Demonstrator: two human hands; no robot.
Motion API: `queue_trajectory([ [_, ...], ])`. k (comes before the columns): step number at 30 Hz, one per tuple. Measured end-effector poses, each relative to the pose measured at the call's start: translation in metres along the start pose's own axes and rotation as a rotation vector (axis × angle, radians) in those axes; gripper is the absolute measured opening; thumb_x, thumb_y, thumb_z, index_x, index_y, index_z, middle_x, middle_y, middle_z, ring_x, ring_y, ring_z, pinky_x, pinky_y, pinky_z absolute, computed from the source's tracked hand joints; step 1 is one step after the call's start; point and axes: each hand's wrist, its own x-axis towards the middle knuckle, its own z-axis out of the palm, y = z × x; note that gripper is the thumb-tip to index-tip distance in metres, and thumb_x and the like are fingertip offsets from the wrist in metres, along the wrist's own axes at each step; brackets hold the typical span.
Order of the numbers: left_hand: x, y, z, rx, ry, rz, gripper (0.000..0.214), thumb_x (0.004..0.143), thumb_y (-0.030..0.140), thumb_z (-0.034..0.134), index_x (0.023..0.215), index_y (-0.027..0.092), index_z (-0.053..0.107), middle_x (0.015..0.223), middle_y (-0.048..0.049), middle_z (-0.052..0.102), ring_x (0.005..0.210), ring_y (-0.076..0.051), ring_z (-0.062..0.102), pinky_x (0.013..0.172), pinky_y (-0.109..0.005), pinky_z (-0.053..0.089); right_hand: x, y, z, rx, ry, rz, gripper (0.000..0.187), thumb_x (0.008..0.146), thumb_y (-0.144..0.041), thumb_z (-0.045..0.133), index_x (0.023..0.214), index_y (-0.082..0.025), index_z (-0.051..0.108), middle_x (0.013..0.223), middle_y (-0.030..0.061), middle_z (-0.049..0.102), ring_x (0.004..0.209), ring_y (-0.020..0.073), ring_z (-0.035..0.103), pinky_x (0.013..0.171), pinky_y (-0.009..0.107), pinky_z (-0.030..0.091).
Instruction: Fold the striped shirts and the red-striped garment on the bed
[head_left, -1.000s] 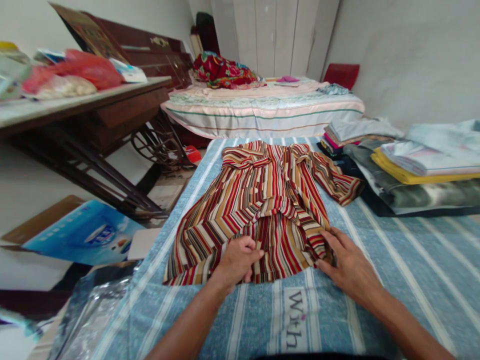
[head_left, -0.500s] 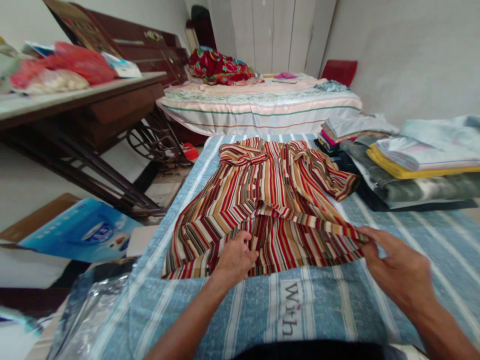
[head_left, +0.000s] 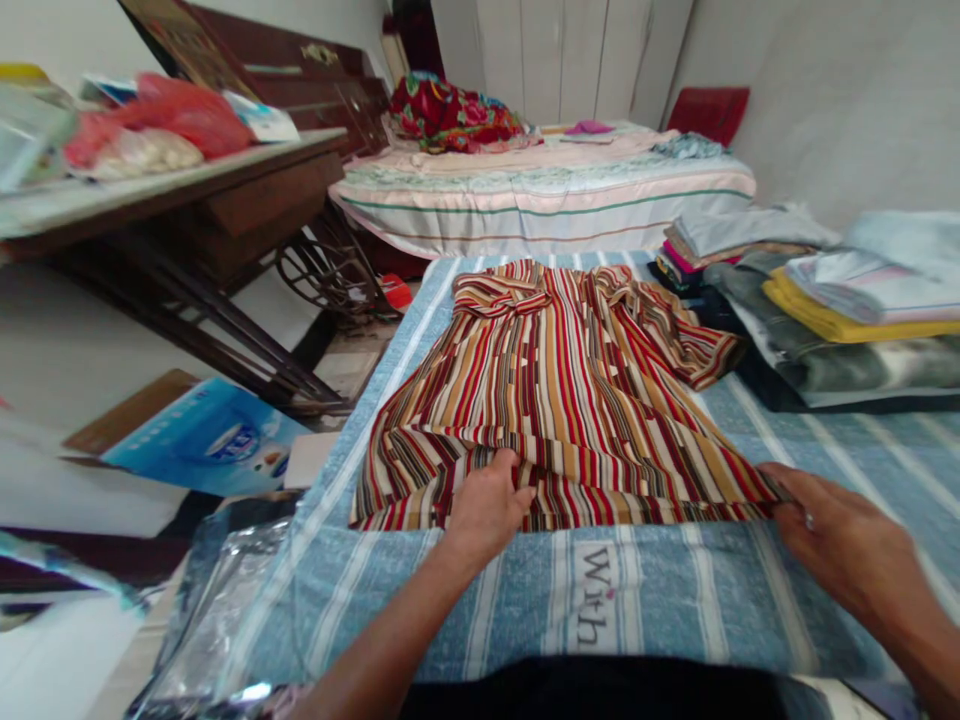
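Observation:
A striped shirt (head_left: pixel 540 370) in red, tan, cream and dark brown lies spread on a blue-and-white striped cloth (head_left: pixel 360 600), its bottom edge towards me. At the right end of that edge, my right hand (head_left: pixel 844 530) is closed, pinching the shirt's corner between thumb and fingers. My left hand (head_left: pixel 491 505) rests at the middle of the bottom edge, fingers partly tucked beneath the raised front layer. Its thumb stands apart, and I see nothing gripped in it. The sleeve on the left is folded inward across the top; the other lies out to the right.
Folded clothes (head_left: pixel 847 310) are stacked at the right. Beyond the cloth stands a bed (head_left: pixel 540 215) with a red floral blanket (head_left: pixel 457 115). To the left are a sewing-machine table (head_left: pixel 247 180), a blue carton (head_left: pixel 217 440) and clear plastic packaging (head_left: pixel 225 600).
The raised front layer has come down and flattened over the lower part of the shirt. My right hand has drawn its corner outward to the right. The whole view has shifted slightly.

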Motion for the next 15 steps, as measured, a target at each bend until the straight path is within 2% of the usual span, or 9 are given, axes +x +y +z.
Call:
queue_trajectory([
  [5,-0.008,-0.004,0.007,0.061,0.075,0.065,0.024,0.082,0.031,0.057,0.102,0.020,0.053,0.067,0.0020,0.061,0.067,-0.017,0.061,0.062,-0.025,0.040,-0.010,0.004,0.009,-0.024,0.003,-0.059,0.037,0.084,-0.023,0.035,0.110,-0.012,0.060,0.096,0.0111,0.068,0.074,0.0240,0.065,0.064,0.037,0.054],
  [9,-0.015,-0.009,0.015,0.134,0.174,0.249,0.021,0.086,0.024,0.049,0.106,0.021,0.055,0.087,-0.0019,0.063,0.076,-0.016,0.062,0.068,-0.025,0.044,-0.015,0.004,0.014,-0.027,-0.002,-0.135,0.036,0.083,-0.021,0.034,0.104,-0.013,0.063,0.092,0.0101,0.068,0.074,0.0226,0.065,0.065,0.034,0.053],
  [12,-0.021,-0.014,0.018,0.187,0.232,0.371,0.022,0.088,0.019,0.042,0.104,0.021,0.057,0.089,-0.0031,0.061,0.078,-0.016,0.061,0.068,-0.025,0.047,-0.017,0.008,0.014,-0.008,-0.054,-0.066,0.037,0.083,-0.021,0.034,0.105,-0.014,0.063,0.093,0.0098,0.068,0.075,0.0241,0.065,0.068,0.037,0.052],
  [15,-0.027,-0.017,0.017,0.138,0.251,0.455,0.021,0.087,0.016,0.040,0.093,0.020,0.059,0.085,-0.0031,0.059,0.077,-0.014,0.059,0.071,-0.024,0.048,-0.015,0.006,0.007,0.026,-0.120,-0.014,0.035,0.084,-0.024,0.035,0.104,-0.017,0.063,0.086,0.0091,0.067,0.071,0.0255,0.064,0.066,0.040,0.051],
])
